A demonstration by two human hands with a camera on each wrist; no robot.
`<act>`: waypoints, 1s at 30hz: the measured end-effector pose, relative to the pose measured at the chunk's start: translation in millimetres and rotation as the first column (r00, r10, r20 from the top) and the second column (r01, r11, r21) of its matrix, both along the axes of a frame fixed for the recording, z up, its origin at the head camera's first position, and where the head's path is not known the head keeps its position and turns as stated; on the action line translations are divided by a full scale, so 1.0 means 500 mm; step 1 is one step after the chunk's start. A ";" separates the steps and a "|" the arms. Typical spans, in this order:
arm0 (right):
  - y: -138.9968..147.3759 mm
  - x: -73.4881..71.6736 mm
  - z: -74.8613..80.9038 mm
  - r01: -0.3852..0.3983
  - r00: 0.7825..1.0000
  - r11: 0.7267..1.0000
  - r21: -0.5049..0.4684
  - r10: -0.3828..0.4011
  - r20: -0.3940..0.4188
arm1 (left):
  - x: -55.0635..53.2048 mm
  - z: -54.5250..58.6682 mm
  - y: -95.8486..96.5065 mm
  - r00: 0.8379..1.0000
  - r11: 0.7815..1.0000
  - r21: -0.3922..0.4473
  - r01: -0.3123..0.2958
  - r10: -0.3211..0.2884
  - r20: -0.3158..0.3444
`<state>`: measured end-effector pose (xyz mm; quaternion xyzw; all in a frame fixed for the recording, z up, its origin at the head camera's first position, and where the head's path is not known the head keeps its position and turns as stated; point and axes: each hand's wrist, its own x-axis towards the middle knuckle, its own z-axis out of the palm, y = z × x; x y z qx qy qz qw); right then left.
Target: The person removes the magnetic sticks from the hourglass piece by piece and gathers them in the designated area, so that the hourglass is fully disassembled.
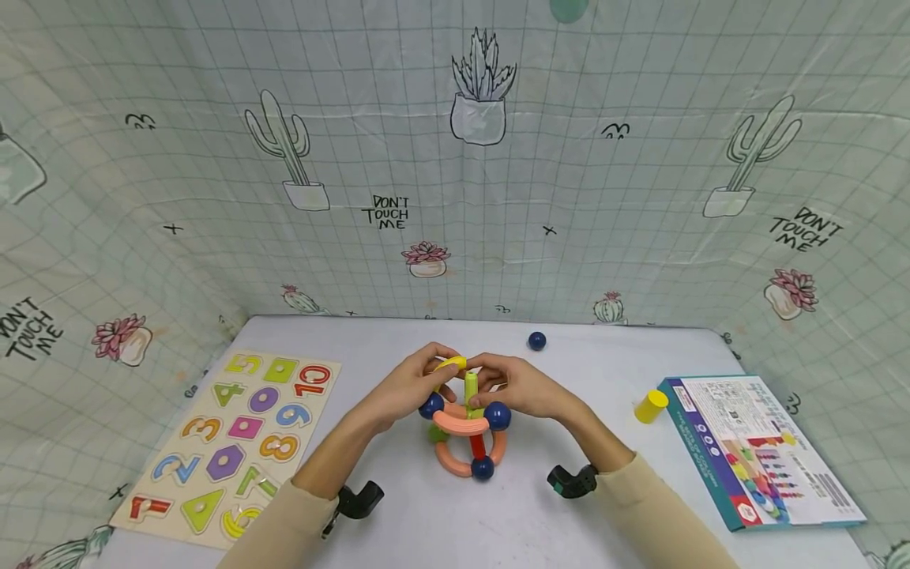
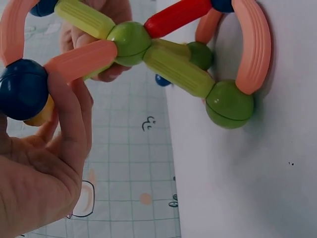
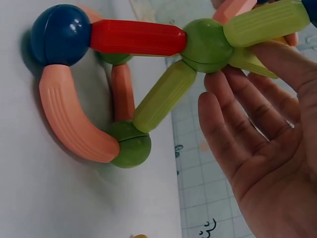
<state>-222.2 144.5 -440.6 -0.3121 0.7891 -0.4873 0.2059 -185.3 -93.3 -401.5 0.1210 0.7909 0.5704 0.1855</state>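
Note:
A structure of balls and rods stands on the table, with salmon curved rods, a red rod, light green rods, blue balls and green balls. My left hand holds a yellow rod at the top left; its fingers also lie against a blue ball and a salmon rod. From the other side, my right hand has its thumb and fingers about a light green rod near the central green ball. Its forefinger reaches the yellow rod's tip, where contact is unclear.
A loose blue ball lies behind the structure. To the right are a yellow cylinder and a flat printed box. A number and shape puzzle board lies at left. Patterned cloth hangs behind the table.

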 end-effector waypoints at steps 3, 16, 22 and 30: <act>-0.003 0.006 -0.001 0.020 1.000 1.000 0.013 -0.020 -0.018 | 0.002 0.001 -0.001 0.999 1.000 -0.023 -0.007 0.007 -0.039; -0.004 0.016 -0.006 0.038 0.999 0.999 0.008 -0.038 -0.034 | 0.000 -0.004 -0.003 0.997 0.999 -0.047 -0.015 0.011 -0.082; 0.000 0.016 -0.013 0.082 0.996 0.996 -0.028 -0.083 -0.038 | 0.000 -0.006 -0.001 0.997 0.998 -0.057 -0.024 0.020 -0.078; 0.020 0.005 -0.015 0.131 0.990 0.990 -0.043 -0.133 -0.051 | -0.003 -0.006 -0.001 0.997 0.998 -0.056 -0.016 0.011 -0.081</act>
